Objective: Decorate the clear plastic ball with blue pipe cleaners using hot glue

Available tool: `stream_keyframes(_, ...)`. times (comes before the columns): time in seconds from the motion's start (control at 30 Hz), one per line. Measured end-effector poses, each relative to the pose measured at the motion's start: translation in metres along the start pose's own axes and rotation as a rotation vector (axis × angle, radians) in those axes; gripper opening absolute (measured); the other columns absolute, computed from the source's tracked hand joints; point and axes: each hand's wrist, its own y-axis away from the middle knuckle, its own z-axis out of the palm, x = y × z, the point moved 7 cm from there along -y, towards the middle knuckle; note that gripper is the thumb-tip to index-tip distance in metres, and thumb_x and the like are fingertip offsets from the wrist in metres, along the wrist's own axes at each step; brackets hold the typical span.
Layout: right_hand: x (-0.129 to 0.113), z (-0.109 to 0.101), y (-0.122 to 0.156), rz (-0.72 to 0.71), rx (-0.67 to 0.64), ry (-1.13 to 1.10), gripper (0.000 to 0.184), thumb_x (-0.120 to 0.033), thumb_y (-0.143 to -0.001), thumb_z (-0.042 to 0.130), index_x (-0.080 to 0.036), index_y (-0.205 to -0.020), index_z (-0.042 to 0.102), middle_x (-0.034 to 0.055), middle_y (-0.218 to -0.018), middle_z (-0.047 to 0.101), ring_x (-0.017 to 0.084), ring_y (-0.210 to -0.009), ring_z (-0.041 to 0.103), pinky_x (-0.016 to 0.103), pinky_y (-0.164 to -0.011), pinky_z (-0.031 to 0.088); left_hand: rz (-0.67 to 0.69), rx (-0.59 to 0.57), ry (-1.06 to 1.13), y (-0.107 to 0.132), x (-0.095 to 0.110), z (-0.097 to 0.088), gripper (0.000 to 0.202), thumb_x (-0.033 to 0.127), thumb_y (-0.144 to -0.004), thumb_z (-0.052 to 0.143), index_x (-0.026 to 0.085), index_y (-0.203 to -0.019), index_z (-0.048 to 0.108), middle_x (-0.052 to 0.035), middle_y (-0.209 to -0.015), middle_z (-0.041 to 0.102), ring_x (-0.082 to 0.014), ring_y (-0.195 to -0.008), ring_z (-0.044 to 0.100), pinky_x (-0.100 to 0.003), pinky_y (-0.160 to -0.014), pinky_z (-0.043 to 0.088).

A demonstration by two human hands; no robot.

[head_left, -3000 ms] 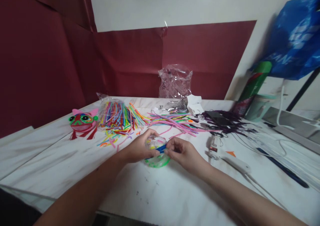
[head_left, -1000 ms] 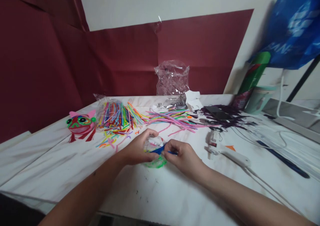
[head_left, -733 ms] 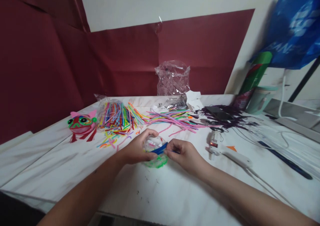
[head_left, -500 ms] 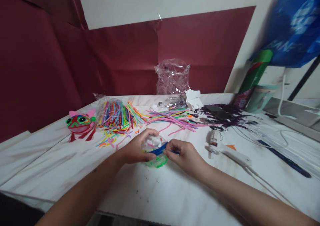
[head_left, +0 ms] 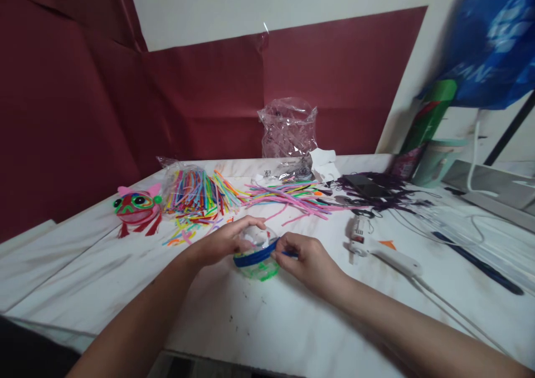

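A clear, rounded plastic container with green marks on its lower part sits between my hands. Across its front curves a band of blue pipe cleaners. My left hand grips the container from the left, its thumb above the band and its fingers round the far side. With closed fingertips my right hand pinches the right end of the blue pipe cleaners against the container's side. A short blue end pokes out beyond those fingers. Whether the container touches the table, I cannot tell.
Colourful pipe cleaners spill from a clear bag at the back left, beside a decorated red mask-like figure. More pipe cleaners lie behind my hands. On the right are a white glue gun with its cord, a phone and purple strands.
My left thumb has shifted up off the blue band, so more of the band shows along the container's front. The right hand keeps its pinch almost in place.
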Motion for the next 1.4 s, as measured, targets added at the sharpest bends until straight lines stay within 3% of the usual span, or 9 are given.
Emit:
stream_keyframes(0.1, 0.0, 0.002, 0.001, 0.013, -0.001, 0.015, 0.012, -0.017, -0.075, 0.055, -0.019, -0.063, 0.055, -0.0009, -0.061, 0.06, 0.013, -0.057, 0.053, 0.023, -0.056, 0.04, -0.012, 0.011, -0.099, 0.001, 0.005, 0.002, 0.057, 0.039, -0.071, 0.067, 0.023, -0.123, 0.05, -0.0077, -0.136, 0.048, -0.0305, -0.127, 0.042, -0.04, -0.103, 0.035)
stream_keyframes(0.2, -0.002, 0.003, 0.001, 0.013, 0.011, 0.031, 0.011, -0.015, -0.073, 0.054, -0.02, -0.064, 0.055, -0.0015, -0.061, 0.059, 0.013, -0.057, 0.053, 0.023, -0.056, 0.039, -0.019, 0.101, -0.202, 0.001, 0.007, 0.004, 0.068, 0.039, -0.064, 0.074, 0.022, -0.124, 0.048, -0.0081, -0.128, 0.053, -0.0313, -0.122, 0.047, -0.039, -0.099, 0.039)
stream_keyframes(0.3, -0.003, 0.001, 0.0, 0.007, 0.025, 0.034, 0.011, -0.016, -0.074, 0.055, -0.02, -0.064, 0.055, -0.0019, -0.06, 0.058, 0.013, -0.057, 0.053, 0.023, -0.056, 0.039, -0.031, 0.167, -0.245, 0.001, 0.005, 0.004, 0.065, 0.04, -0.062, 0.076, 0.022, -0.118, 0.049, -0.0068, -0.119, 0.056, -0.0302, -0.116, 0.051, -0.038, -0.095, 0.041)
stream_keyframes(0.53, 0.005, 0.001, 0.0, 0.024, 0.017, -0.037, 0.01, -0.018, -0.077, 0.057, -0.019, -0.066, 0.056, -0.0007, -0.063, 0.06, 0.014, -0.06, 0.055, 0.023, -0.058, 0.042, 0.004, 0.151, -0.18, 0.001, 0.0, 0.001, 0.062, 0.04, -0.062, 0.074, 0.022, -0.115, 0.048, -0.0042, -0.112, 0.055, -0.0266, -0.106, 0.054, -0.033, -0.088, 0.043)
stream_keyframes(0.83, 0.0, -0.006, 0.001, -0.03, 0.064, 0.015, 0.012, -0.02, -0.079, 0.057, -0.019, -0.067, 0.057, -0.001, -0.062, 0.059, 0.014, -0.059, 0.054, 0.023, -0.056, 0.041, 0.012, 0.158, -0.199, 0.0, 0.002, 0.005, 0.063, 0.035, -0.061, 0.074, 0.021, -0.116, 0.048, -0.0056, -0.118, 0.054, -0.0277, -0.114, 0.05, -0.036, -0.096, 0.039)
stream_keyframes(1.03, 0.0, -0.002, 0.003, -0.016, 0.043, 0.03, 0.011, -0.019, -0.078, 0.055, -0.019, -0.067, 0.056, -0.0002, -0.063, 0.06, 0.014, -0.06, 0.055, 0.024, -0.058, 0.041, -0.076, 0.11, -0.229, 0.002, 0.006, 0.01, 0.064, 0.034, -0.064, 0.072, 0.022, -0.12, 0.044, -0.004, -0.111, 0.056, -0.0261, -0.103, 0.055, -0.034, -0.086, 0.044)
stream_keyframes(1.17, -0.001, 0.002, 0.005, -0.013, 0.047, 0.065, 0.01, -0.019, -0.076, 0.058, -0.019, -0.066, 0.056, -0.0007, -0.063, 0.06, 0.014, -0.059, 0.055, 0.023, -0.056, 0.04, -0.132, 0.158, -0.282, 0.003, 0.01, 0.01, 0.06, 0.03, -0.063, 0.071, 0.022, -0.117, 0.047, -0.0039, -0.112, 0.057, -0.0266, -0.102, 0.055, -0.034, -0.085, 0.044)
stream_keyframes(1.4, -0.007, -0.001, 0.006, -0.129, 0.044, 0.001, 0.003, -0.017, -0.073, 0.056, -0.018, -0.075, 0.058, 0.0023, -0.072, 0.064, 0.016, -0.068, 0.06, 0.026, -0.065, 0.045, 0.002, 0.195, -0.213, 0.002, 0.001, 0.001, 0.06, 0.031, -0.062, 0.073, 0.021, -0.116, 0.048, -0.0065, -0.121, 0.055, -0.03, -0.115, 0.05, -0.038, -0.096, 0.04)
